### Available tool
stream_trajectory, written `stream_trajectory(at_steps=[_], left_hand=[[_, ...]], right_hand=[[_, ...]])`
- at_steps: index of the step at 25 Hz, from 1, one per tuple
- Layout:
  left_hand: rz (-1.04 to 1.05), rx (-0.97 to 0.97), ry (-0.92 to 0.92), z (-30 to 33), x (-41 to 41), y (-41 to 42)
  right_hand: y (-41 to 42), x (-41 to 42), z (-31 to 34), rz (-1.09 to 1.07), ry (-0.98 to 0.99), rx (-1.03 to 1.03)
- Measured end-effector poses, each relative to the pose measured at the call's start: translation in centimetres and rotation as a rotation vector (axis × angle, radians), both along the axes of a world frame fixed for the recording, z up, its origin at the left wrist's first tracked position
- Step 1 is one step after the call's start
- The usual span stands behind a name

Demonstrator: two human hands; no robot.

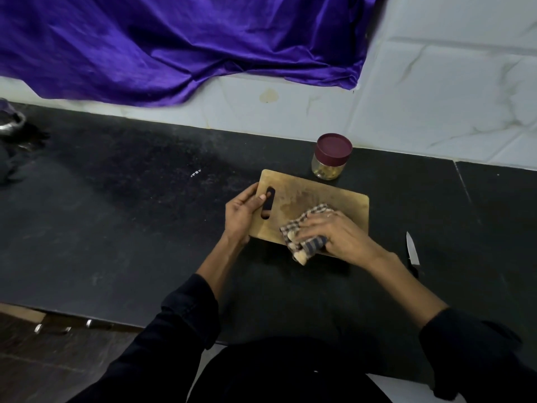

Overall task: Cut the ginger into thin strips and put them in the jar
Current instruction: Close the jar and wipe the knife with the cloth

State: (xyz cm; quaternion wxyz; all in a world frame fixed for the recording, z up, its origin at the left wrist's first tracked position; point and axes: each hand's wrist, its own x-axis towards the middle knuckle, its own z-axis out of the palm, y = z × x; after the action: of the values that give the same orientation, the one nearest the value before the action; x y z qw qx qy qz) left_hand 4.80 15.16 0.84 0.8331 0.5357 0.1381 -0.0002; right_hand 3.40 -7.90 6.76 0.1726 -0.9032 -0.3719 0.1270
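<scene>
A wooden cutting board (316, 196) lies on the black counter (145, 199). My left hand (244, 210) grips the board's left edge, thumb by the handle slot. My right hand (334, 231) presses a checked cloth (305, 231) onto the board's near edge, fingers curled over it. Behind the board stands a small glass jar (328, 167) with a maroon lid on; pale yellowish bits show at its bottom. A knife (412, 248) lies on the counter to the right of my right wrist, blade pointing away. No loose ginger shows on the board.
A purple satin cloth (174, 45) hangs over the white tiled wall (436, 82) at the back. A dark object with a shiny bag (11, 126) sits at the far left of the counter. The counter's front edge runs just before my body.
</scene>
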Motion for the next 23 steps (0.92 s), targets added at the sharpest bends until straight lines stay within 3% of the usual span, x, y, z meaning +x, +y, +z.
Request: stream_trajectory(at_steps=[3, 6, 9, 16, 23], left_hand=[[0.003, 0.039, -0.047, 0.9, -0.1, 1.3], [-0.001, 0.057, -0.079, 1.6, -0.6, 2.2], [0.009, 0.070, -0.095, 1.7, -1.3, 2.4], [0.181, 0.098, -0.072, 1.2, -1.7, 3.7], [0.160, 0.108, -0.074, 0.9, -1.8, 4.2]], right_hand=[[-1.5, 1.1, 0.9, -0.049, 0.077, 0.139], [-0.3, 5.6, 2.2, -0.225, -0.093, 0.248], [2.5, 7.5, 1.9, -0.292, -0.120, 0.127], [-1.0, -1.1, -2.5, -0.032, 0.073, -0.052], [-1.7, 6.4, -0.2, -0.442, -0.135, 0.183]])
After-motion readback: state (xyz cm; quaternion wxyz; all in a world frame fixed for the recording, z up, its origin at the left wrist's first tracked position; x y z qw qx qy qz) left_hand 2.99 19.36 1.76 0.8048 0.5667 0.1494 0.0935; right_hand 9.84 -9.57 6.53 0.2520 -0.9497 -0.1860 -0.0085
